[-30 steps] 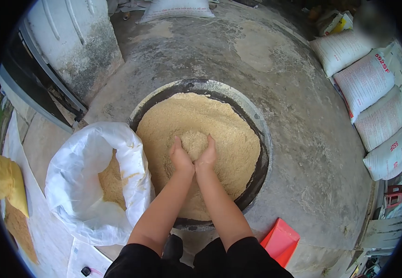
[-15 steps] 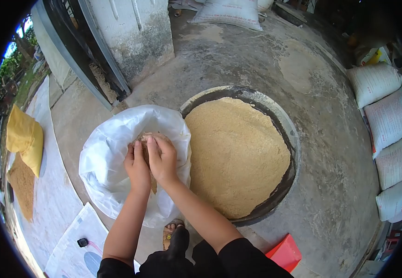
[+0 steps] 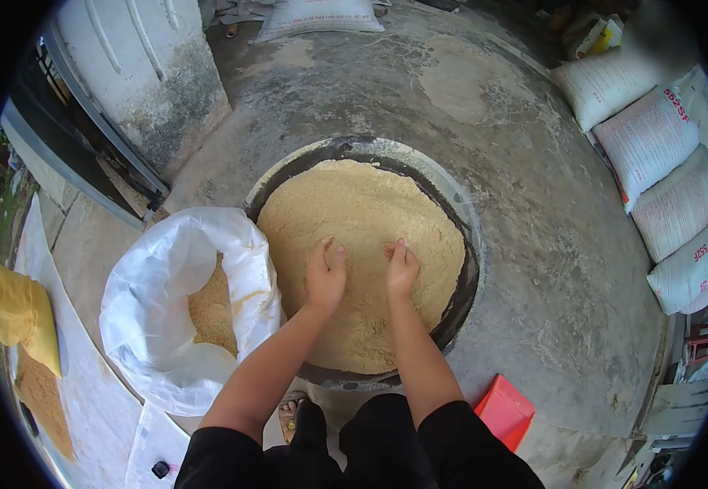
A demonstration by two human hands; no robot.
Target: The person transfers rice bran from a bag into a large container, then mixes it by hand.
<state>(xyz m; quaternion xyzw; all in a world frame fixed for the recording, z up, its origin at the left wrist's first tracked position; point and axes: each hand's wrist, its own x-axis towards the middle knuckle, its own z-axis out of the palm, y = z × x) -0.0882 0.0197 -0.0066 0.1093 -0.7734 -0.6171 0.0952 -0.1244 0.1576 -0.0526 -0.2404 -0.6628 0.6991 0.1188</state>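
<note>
A wide round basin (image 3: 469, 236) is filled with pale tan meal (image 3: 354, 196), a coarse powder. Over the near middle of the meal are both my hands, held apart with a gap between them. My left hand (image 3: 326, 277) is loosely cupped, thumb apart from the fingers, its fingertips at the meal. My right hand (image 3: 403, 269) faces it with curled fingers, a little apart, and nothing shows in it. Left of the basin stands an open white plastic sack (image 3: 146, 326), its rim rolled back, with more tan meal (image 3: 213, 310) inside.
A red plastic scoop-like piece (image 3: 505, 411) lies right of my legs. Several filled white sacks (image 3: 647, 143) line the right side, another sack (image 3: 321, 16) lies at the back. A yellow sack (image 3: 24, 314) and a brown heap (image 3: 40, 399) are at left, near a door frame (image 3: 101, 122).
Both hands have moved right from above the white sack, where they were cupped together around brown material, to the basin. They have separated, and the view has shifted right.
</note>
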